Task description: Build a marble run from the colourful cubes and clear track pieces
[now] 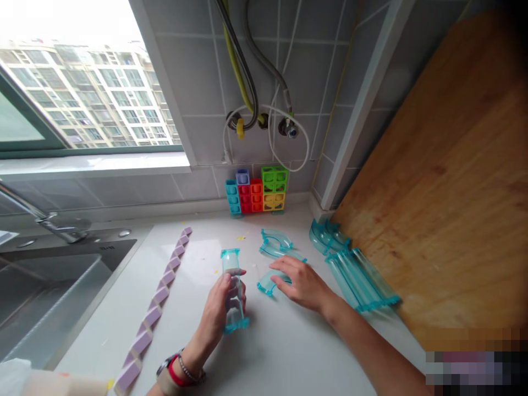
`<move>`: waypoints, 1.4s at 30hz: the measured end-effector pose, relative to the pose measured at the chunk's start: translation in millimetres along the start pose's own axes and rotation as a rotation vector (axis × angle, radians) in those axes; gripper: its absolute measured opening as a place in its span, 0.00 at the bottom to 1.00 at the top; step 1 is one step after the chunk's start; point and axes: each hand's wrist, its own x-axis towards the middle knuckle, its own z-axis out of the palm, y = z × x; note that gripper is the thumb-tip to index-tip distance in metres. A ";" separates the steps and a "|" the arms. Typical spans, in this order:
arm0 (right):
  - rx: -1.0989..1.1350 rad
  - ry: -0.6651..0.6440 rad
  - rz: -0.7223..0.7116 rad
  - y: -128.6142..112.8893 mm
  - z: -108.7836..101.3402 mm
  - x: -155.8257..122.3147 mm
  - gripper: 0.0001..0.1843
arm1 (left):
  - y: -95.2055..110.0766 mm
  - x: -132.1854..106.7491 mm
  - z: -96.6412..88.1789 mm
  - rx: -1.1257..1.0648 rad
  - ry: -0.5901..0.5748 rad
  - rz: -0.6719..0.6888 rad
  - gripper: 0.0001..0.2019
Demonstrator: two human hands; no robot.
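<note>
My left hand (215, 308) is wrapped round a straight, clear tube piece (231, 260) with teal ends, holding it lengthwise over the white counter. My right hand (304, 281) hovers over a curved teal tube piece (267, 282), its fingers bent and apart. Whether its fingertips touch that piece I cannot tell; the hand hides part of it. Just beyond lie two more curved teal pieces (277, 240), close together. Several straight clear teal tubes (357, 278) lie side by side to the right, with curved ones (328, 236) behind them.
Coloured blocks (256, 195) with openings stand stacked against the tiled wall. Lilac blocks (160, 296) run in a long row on the left, beside the sink (119, 258). A large wooden board (437, 181) leans at the right. Hoses and valves (264, 118) hang on the wall.
</note>
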 end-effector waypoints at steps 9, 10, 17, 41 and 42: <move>0.007 0.418 0.205 18.8 -8.9 4.7 0.08 | 0.5 -0.4 2.3 0.000 0.100 0.084 0.28; -0.027 0.403 0.237 23.6 -7.4 4.5 0.09 | 0.9 0.6 3.5 -0.037 0.096 0.057 0.28; -0.045 0.223 0.334 42.7 2.3 3.0 0.17 | 21.9 22.2 31.9 -0.302 0.002 -0.030 0.22; 0.645 0.471 0.558 16.3 1.8 7.5 0.28 | -0.8 24.2 49.6 -0.348 -0.099 -0.127 0.26; 0.661 0.452 0.563 15.1 1.0 7.1 0.28 | 1.1 24.2 48.7 -0.349 -0.092 -0.117 0.27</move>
